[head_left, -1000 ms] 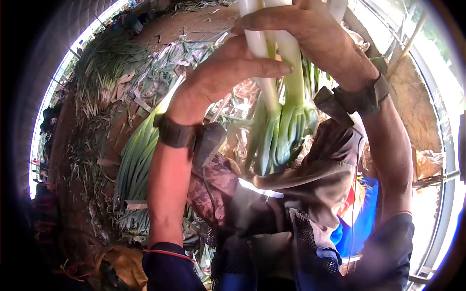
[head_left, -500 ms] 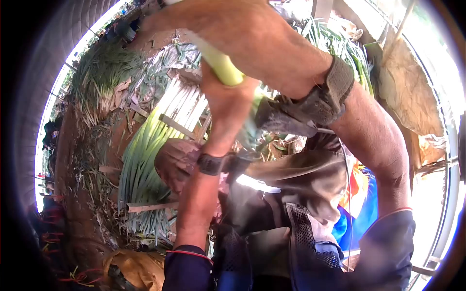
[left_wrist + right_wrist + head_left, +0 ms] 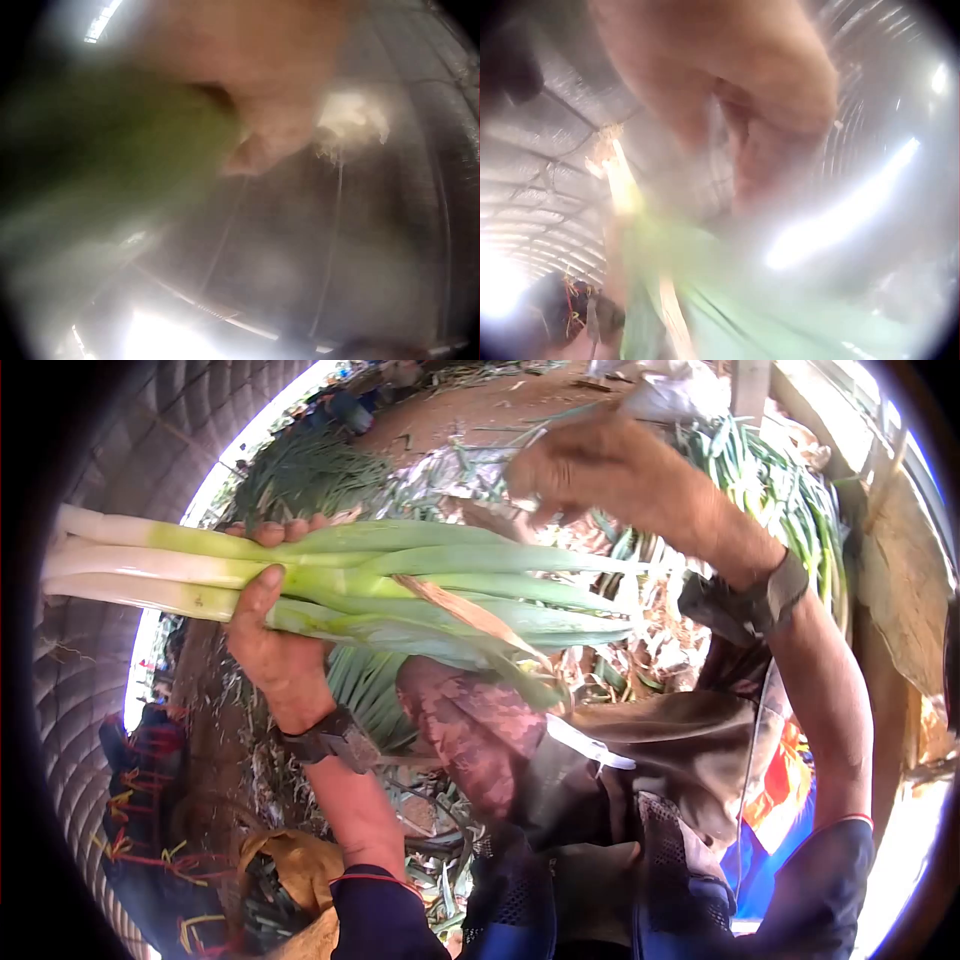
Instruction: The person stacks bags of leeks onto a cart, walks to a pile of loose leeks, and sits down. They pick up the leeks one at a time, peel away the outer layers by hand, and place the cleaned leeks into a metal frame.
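Note:
In the head view my left hand (image 3: 275, 650) grips a bunch of several thick green onions (image 3: 450, 580) where white stalk turns to green leaf. The bunch lies level across the view, white ends to the left and leaf tips to the right. One dry brown leaf (image 3: 470, 615) hangs along it. The root ends (image 3: 352, 120) show in the left wrist view past the hand. My right hand (image 3: 620, 465) is raised beyond the leaf tips, apart from the bunch, with loosely bent fingers and nothing in them. In the right wrist view its fingers (image 3: 780, 150) are blurred above the leaves.
More green onions lie in a heap at the back right (image 3: 785, 510), a heap at the back left (image 3: 310, 480) and a pile beneath the bunch (image 3: 370, 690). Leaf scraps litter the ground. Red and yellow ties (image 3: 150, 790) hang at the left, near a tan sack (image 3: 300, 870).
The bunch has swung from upright in front of me to level at the left, held by my left hand. My right hand has come away from it, to the right.

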Motion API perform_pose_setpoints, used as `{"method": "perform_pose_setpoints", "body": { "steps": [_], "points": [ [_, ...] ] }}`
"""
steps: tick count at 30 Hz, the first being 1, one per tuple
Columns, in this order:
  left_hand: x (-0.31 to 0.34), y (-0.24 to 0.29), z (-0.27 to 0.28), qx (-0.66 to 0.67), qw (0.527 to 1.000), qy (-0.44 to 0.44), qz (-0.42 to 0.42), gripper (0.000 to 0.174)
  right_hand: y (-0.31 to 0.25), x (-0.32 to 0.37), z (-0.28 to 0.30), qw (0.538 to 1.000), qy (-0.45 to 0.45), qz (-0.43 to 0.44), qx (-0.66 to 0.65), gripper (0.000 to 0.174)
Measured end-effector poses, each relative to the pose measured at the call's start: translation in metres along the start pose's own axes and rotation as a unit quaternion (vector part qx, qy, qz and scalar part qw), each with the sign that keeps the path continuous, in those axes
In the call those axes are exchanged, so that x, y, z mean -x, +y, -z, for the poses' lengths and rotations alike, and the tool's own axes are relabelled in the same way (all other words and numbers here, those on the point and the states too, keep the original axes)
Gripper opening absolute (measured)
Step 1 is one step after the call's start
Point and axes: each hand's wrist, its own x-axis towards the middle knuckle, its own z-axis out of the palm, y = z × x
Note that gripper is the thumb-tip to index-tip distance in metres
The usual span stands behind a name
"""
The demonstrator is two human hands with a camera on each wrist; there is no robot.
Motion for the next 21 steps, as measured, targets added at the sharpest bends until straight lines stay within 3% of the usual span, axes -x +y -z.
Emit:
{"method": "perform_pose_setpoints", "body": {
  "steps": [3, 6, 9, 11, 13, 15, 19, 21],
  "points": [
    [0.008, 0.002, -0.01, -0.007, 1.0, -0.022, -0.014, 0.044, -0.019, 0.0, -0.039, 0.99, -0.077, -0.085, 0.08, 0.049],
    [0.013, -0.006, -0.019, -0.02, 1.0, -0.004, -0.016, 0.057, -0.004, 0.002, -0.072, 0.972, -0.081, 0.038, 0.215, 0.041],
    [0.017, -0.01, -0.023, -0.05, 0.998, -0.011, -0.022, 0.058, 0.006, 0.0, -0.072, 0.983, -0.112, -0.007, 0.148, 0.04],
    [0.019, -0.009, -0.025, -0.057, 0.998, 0.004, -0.023, 0.057, 0.018, 0.003, -0.067, 0.985, -0.089, 0.016, 0.146, 0.029],
    [0.016, -0.005, -0.025, -0.062, 0.998, 0.016, -0.027, 0.057, 0.038, 0.006, -0.056, 0.927, -0.057, 0.019, 0.37, 0.018],
    [0.011, 0.0, -0.02, -0.078, 0.994, 0.049, -0.055, 0.058, 0.07, 0.016, -0.041, 0.885, -0.062, 0.021, 0.461, 0.013],
    [-0.01, 0.022, -0.006, -0.118, 0.981, 0.121, -0.094, 0.05, 0.128, 0.035, -0.012, 0.838, -0.131, -0.085, 0.524, 0.01],
    [-0.023, 0.037, 0.007, -0.159, 0.965, 0.186, -0.1, 0.04, 0.149, 0.038, -0.003, 0.832, -0.12, -0.094, 0.534, 0.012]
  ]
}}
